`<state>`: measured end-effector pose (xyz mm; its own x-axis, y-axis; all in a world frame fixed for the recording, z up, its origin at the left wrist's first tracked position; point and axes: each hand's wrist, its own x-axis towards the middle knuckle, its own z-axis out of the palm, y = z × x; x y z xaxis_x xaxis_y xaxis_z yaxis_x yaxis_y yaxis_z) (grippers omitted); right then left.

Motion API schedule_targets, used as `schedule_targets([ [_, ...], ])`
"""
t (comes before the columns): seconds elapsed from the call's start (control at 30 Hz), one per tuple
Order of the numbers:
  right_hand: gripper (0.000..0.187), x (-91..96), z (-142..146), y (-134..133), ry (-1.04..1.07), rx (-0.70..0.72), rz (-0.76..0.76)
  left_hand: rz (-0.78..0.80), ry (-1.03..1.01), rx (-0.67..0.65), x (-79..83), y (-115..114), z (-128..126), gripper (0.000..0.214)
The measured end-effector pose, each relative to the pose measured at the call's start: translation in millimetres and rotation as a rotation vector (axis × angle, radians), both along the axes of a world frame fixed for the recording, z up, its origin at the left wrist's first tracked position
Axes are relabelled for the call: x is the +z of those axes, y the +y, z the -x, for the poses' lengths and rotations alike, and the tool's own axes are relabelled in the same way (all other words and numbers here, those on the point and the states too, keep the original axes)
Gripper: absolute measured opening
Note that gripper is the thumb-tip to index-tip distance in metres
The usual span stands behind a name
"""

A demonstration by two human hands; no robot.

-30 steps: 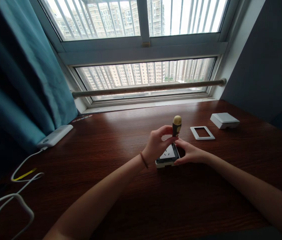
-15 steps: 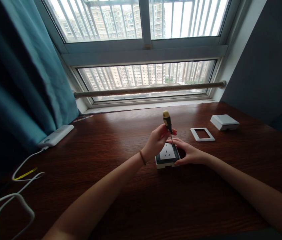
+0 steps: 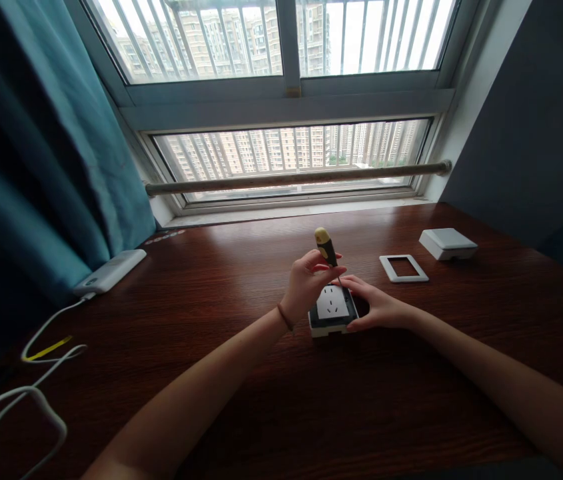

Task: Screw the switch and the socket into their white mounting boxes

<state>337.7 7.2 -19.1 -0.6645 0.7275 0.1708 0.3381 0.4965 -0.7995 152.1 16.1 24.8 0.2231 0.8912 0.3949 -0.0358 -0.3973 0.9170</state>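
Note:
My left hand (image 3: 308, 283) is closed around a screwdriver (image 3: 325, 245) with a yellow and black handle, tilted with its top to the left. The shaft runs down toward the right side of a wall socket (image 3: 332, 302), which has a white face, a dark surround and a white box beneath; I cannot tell whether the tip touches a screw. My right hand (image 3: 378, 305) grips the socket from its right side, thumb at the near corner and fingers along the far edge. A square white cover frame (image 3: 404, 269) lies to the right of the socket.
A closed white switch box (image 3: 448, 243) stands at the right of the wooden table (image 3: 261, 400). On the left are a white power strip (image 3: 111, 272), its looping cable (image 3: 36, 393) and a yellow strip (image 3: 50, 348). A blue curtain (image 3: 61, 167) hangs there; a window with a bar is behind.
The screwdriver's handle has tipped to the left and slightly down, and my left hand's fingers have shifted on it. My right hand stays on the socket.

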Motion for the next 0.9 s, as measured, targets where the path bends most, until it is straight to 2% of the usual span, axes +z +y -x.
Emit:
schedule_targets([
  [0.17, 0.085, 2.5, 0, -1, -0.006, 0.004, -0.006, -0.058, 0.009, -0.055, -0.1, 3, 3, 0.027],
  [0.5, 0.085, 4.4, 2, -1, 0.016, 0.015, 0.024, -0.007, -0.062, -0.239, 7.2, 3, 6, 0.027],
  [0.67, 0.087, 3.4, 1, -2, 0.007, 0.002, 0.023, -0.046, -0.173, -0.183, 21.0, 1, 9, 0.027],
  [0.77, 0.091, 1.3, -1, 0, 0.016, 0.016, 0.045, -0.175, -0.123, -0.055, 31.2, 4, 17, 0.026],
  [0.83, 0.095, 0.2, -3, 2, 0.059, 0.030, 0.083, -0.355, 0.040, 0.060, 36.0, 6, 26, 0.023],
  [0.9, 0.092, 0.8, -3, 3, 0.170, 0.008, 0.158, -0.595, 0.293, 0.118, 37.6, 8, 33, 0.019],
])
